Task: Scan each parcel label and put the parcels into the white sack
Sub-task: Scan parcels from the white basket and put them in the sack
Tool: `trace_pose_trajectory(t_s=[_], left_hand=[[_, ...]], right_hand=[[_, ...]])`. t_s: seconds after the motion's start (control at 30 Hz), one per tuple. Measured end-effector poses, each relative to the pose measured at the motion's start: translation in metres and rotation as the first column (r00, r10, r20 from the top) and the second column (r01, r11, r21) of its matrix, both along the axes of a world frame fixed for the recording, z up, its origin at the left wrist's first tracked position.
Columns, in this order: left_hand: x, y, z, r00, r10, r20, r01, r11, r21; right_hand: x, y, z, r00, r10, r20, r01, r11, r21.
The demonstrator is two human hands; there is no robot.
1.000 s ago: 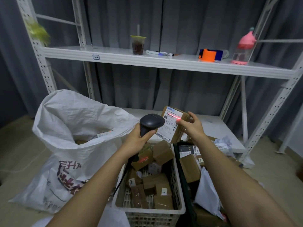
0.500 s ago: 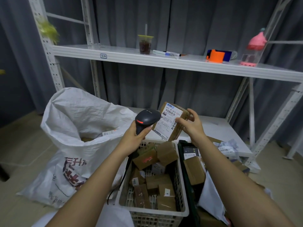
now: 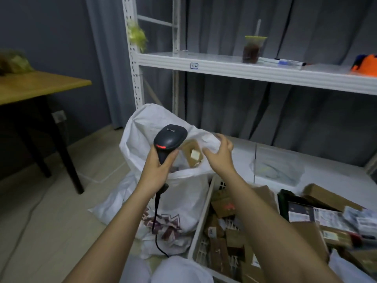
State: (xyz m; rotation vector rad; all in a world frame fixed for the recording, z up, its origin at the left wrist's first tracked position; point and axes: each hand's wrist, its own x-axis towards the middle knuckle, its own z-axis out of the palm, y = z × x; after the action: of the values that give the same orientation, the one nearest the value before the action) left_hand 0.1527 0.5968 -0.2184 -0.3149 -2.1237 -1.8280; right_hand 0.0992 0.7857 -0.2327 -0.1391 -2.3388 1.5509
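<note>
My left hand (image 3: 158, 167) grips a black corded barcode scanner (image 3: 169, 139) with a red strip lit, held over the mouth of the white sack (image 3: 179, 193). A brown cardboard parcel (image 3: 192, 153) with a small white label is inside the sack's opening, blurred and apart from my fingers. My right hand (image 3: 220, 155) hovers just right of it over the sack's rim with fingers spread and holds nothing. Several more brown parcels lie in the white crate (image 3: 201, 223) at lower right.
A white metal shelving rack (image 3: 224, 67) stands behind, with a drink cup (image 3: 252, 49), a marker and an orange object on its shelf. A wooden table (image 3: 38, 84) with black legs stands at left. More boxes fill a dark crate (image 3: 283, 201) at far right.
The view swung left toward the sack. My right hand carried the scanned parcel left and let it go over the sack's mouth; the left hand still holds the scanner.
</note>
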Motion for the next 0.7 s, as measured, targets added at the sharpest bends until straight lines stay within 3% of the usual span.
trace_pose_trajectory(t_s=[0.17,0.37,0.47,0.57,0.7], left_hand=[[-0.003,0.024,-0.022,0.992,-0.116,0.058,0.119,0.992,-0.048],[-0.013,0.092,-0.057,0.944,-0.315,0.097,0.321,0.946,-0.051],[-0.028,0.131,-0.085,0.909,-0.389,0.153,0.397,0.917,-0.028],[-0.045,0.166,-0.108,0.861,-0.461,0.212,0.468,0.884,0.023],[-0.075,0.205,-0.139,0.827,-0.511,0.234,0.511,0.857,0.063]], right_hand=[[0.025,0.057,-0.059,0.993,-0.116,0.008,0.116,0.993,0.009],[0.047,0.138,-0.143,0.938,-0.31,0.154,0.28,0.941,0.191],[0.045,0.17,-0.181,0.868,-0.399,0.294,0.338,0.91,0.239],[0.032,0.193,-0.209,0.8,-0.489,0.348,0.359,0.854,0.376],[-0.005,0.211,-0.256,0.72,-0.615,0.322,0.287,0.686,0.668]])
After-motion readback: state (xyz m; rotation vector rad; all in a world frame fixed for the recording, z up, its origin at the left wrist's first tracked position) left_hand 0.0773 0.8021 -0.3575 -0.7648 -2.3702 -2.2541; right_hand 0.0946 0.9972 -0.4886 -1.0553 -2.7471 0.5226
